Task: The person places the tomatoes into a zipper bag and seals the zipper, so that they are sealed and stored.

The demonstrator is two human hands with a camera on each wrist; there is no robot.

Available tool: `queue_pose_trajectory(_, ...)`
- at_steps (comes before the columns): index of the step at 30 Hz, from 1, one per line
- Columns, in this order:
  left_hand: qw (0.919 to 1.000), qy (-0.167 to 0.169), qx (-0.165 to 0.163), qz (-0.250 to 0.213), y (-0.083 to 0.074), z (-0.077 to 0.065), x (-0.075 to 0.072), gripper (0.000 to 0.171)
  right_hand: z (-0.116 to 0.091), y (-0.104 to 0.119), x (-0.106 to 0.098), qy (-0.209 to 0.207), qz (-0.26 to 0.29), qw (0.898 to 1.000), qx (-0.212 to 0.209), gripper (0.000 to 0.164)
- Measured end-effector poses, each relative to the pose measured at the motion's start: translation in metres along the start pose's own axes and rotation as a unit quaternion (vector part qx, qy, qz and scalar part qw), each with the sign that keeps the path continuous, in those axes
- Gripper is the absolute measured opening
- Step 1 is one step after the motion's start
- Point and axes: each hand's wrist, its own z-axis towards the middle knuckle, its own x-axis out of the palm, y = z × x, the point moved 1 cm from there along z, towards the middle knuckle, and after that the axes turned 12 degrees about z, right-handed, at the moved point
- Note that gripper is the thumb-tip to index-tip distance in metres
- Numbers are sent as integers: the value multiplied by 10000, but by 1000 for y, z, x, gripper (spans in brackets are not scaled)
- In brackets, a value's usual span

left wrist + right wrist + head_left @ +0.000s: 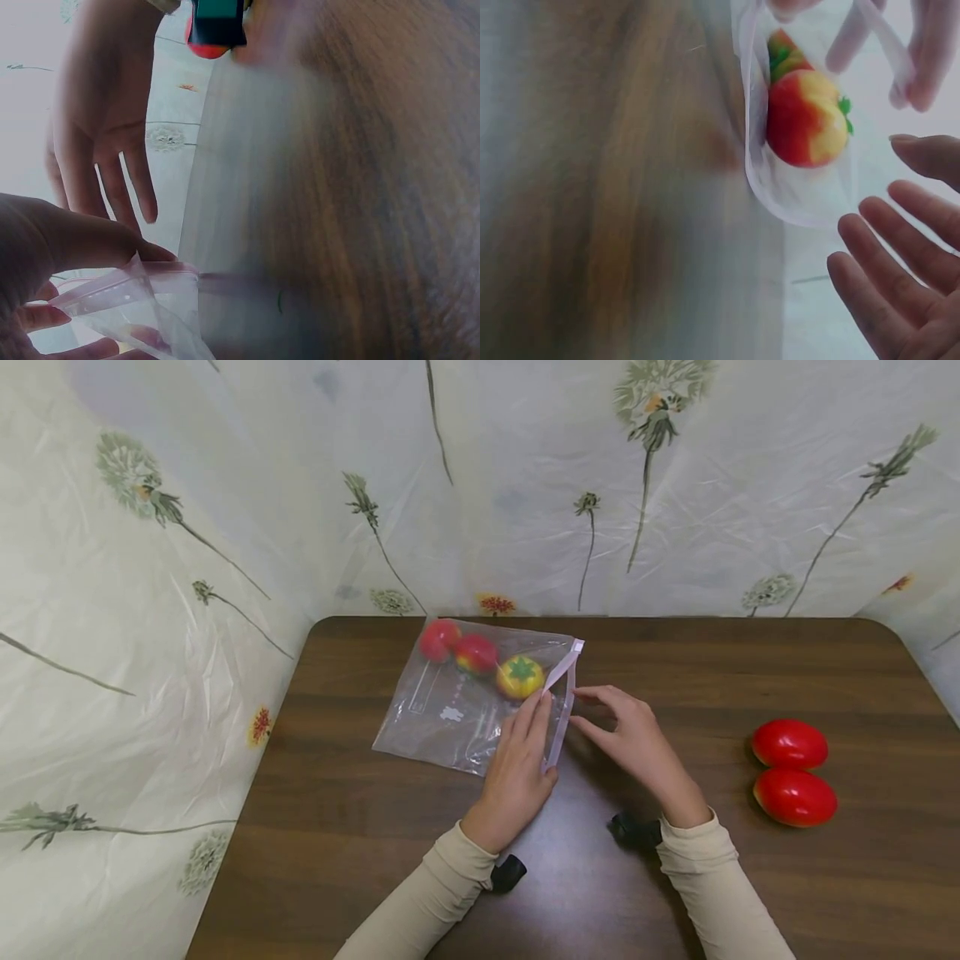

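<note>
Toward the far edge of the dark brown wood-grain table (315,860) lies a clear plastic zip bag (420,727), flat at its closed end, its mouth gaping toward the right. Three pieces of what looks like toy produce sit inside: a round red one (439,640), a red one with a yellowish-green underside (476,653) and, nearest the mouth, a yellow one with a green star-shaped top (521,677). A pale pinkish zip strip (561,731) edges the opening, with a white slider (578,646) at its far corner.

The left hand (517,768) reaches over the mouth, its long fingers nearly straight and spread against the strip, apparently propping the opening apart. The right hand (637,739) is just beside the rim, thumb and fingers parted and holding nothing; whether its tips touch the strip I cannot tell.

If the left fingers slip, the limp film would probably sag and the mouth collapse. Lifting the closed end could let the yellow piece roll out, being so near the opening.

Well apart, to the right, two glossy red oblong pieces (791,744) (795,796) lie touching; their rounded sides could roll if a sleeve (720,885) knocked them.
</note>
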Motion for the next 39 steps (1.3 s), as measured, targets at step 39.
queue_pose_trajectory(39,9997,-182,1,172,2,1,3,105,-119,-11,-97,-2063,-1463,9649,712,55)
